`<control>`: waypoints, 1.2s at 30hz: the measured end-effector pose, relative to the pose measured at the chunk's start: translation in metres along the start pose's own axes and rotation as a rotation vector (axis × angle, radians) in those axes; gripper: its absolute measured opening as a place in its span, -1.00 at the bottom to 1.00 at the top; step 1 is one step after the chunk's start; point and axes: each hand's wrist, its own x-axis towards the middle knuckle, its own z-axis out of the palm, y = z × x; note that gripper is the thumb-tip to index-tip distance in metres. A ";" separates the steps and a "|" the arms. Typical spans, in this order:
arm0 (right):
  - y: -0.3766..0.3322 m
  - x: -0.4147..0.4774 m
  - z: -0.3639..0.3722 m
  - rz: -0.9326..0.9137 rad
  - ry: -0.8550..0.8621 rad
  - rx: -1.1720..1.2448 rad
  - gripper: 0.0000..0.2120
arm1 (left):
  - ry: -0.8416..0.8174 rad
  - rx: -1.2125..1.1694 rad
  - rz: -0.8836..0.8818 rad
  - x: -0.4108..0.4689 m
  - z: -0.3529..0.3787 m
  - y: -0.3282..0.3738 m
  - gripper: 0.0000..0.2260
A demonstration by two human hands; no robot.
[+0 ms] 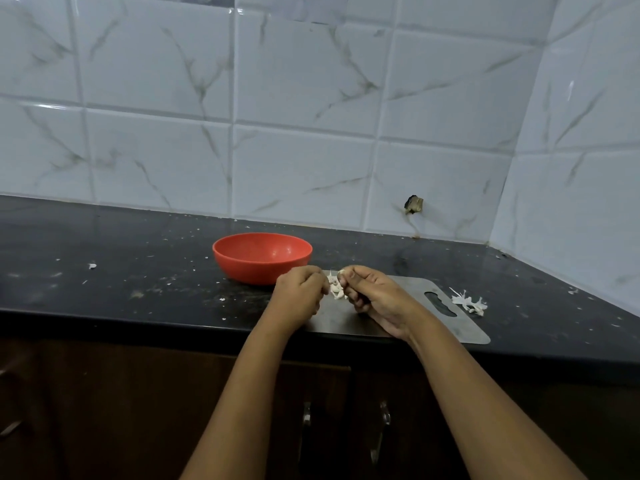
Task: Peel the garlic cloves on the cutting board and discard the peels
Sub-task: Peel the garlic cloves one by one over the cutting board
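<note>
A steel cutting board (408, 320) lies flat at the counter's front edge. Above its left part both hands meet with curled fingers. My right hand (374, 296) pinches a pale garlic clove (341, 272) between thumb and forefinger. My left hand (299, 289) is curled close beside it, its fingertips at the white papery peels (336, 289) that hang between the two hands. Whether those peels are still attached to the clove is hidden by the fingers.
A red bowl (262, 257) stands just behind my left hand on the black counter (121, 278). A small heap of white peels (469, 303) lies right of the board's handle slot. Scattered crumbs dot the counter. Tiled walls close the back and right.
</note>
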 end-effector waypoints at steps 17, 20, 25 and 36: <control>-0.002 -0.005 0.003 -0.037 0.005 0.011 -0.90 | -0.393 0.372 -0.162 -0.004 -0.044 0.028 -0.91; -0.002 -0.005 0.003 -0.041 0.011 0.029 -0.86 | -0.163 0.275 -0.021 -0.003 -0.024 0.010 -0.93; -0.002 -0.005 0.002 -0.041 0.058 0.041 -0.90 | -0.099 0.164 0.047 -0.009 -0.011 0.004 -0.91; 0.000 -0.005 0.004 -0.040 0.094 -0.065 -0.90 | 0.013 0.080 0.036 -0.005 -0.012 -0.001 -0.93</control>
